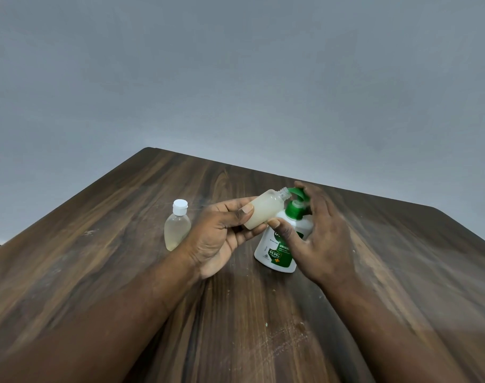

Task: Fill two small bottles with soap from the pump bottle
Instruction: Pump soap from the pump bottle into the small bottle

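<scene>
Left hand (219, 239) grips bottle (264, 211); right (322, 239) touches pump (294, 192)

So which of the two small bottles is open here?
The held bottle, tilted in the left hand at the pump bottle, neck bare; the standing bottle wears a white cap.

Single wide-angle view from the head, facing forward and down across a table (119, 244), close over its near part, frame tilted, far corner mid-frame, wall (235, 64) filling the upper half.
</scene>
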The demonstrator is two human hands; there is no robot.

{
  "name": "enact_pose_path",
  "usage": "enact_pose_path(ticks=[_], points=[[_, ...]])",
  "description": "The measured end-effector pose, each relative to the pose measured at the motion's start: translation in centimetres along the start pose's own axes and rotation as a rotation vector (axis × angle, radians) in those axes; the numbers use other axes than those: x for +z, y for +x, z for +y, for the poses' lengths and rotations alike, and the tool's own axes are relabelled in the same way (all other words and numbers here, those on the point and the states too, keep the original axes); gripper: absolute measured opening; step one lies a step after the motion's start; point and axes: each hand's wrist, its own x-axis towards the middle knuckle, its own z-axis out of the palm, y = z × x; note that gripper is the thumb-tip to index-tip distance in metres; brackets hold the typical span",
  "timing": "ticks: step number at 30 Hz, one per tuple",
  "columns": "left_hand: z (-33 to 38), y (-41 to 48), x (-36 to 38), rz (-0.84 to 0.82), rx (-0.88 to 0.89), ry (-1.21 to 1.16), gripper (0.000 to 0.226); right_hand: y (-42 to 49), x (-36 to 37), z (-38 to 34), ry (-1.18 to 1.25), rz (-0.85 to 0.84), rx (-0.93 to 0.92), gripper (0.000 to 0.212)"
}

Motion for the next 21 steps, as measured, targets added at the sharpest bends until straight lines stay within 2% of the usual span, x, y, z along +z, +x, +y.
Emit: enact_pose_path(ticks=[8,14,21], points=[[0.1,-0.2,0.1,0.003,0.000,-0.014,0.043,0.1,-0.5,-0.7,-0.104,-0.015,-0.016,0.089],[0.1,0.1,-0.2,-0.002,0.006,-0.008,0.045,-0.5,0.4,-0.4,-0.044,0.060,-0.034,0.088],[0.1,0.1,-0.2,0.000,0.003,-0.019,0.044,-0.1,0.2,-0.2,-0.048,0.026,-0.034,0.090]])
